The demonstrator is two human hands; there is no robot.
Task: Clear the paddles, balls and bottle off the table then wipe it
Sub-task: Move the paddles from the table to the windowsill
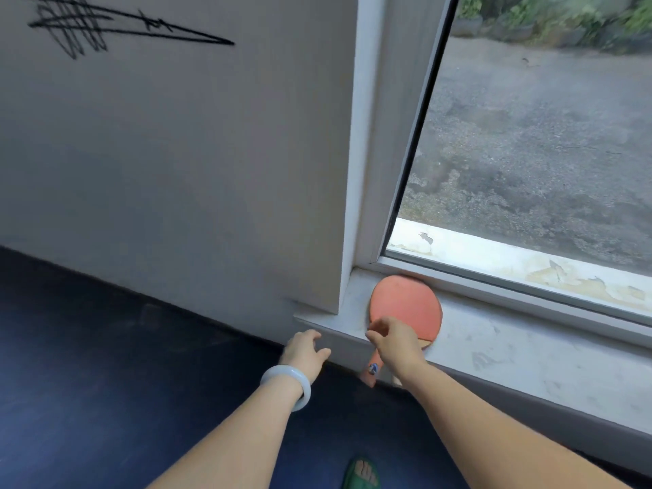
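Since the round red rubber-faced table tennis paddle (405, 307) is lying flat on the white stone window sill (511, 351), that's where everything hinges right now. Its blade sits up against the window frame and the wooden handle (370, 374) sticks back out over the sill's front edge, so the long axis runs from the glass toward the person. The right hand (397, 344) is right over the neck of the paddle with fingers loosely curled; honestly can't tell whether it's pinching anything or just letting go. The left hand (305, 349), with a pale jade-like bangle (287, 382) on the wrist, hovers just left of the handle, fingers relaxed and spread, holding nothing. So the right one is nearer. No containers in view, and no balls, bottle or table either. I'd guess the paddle is being parked here.
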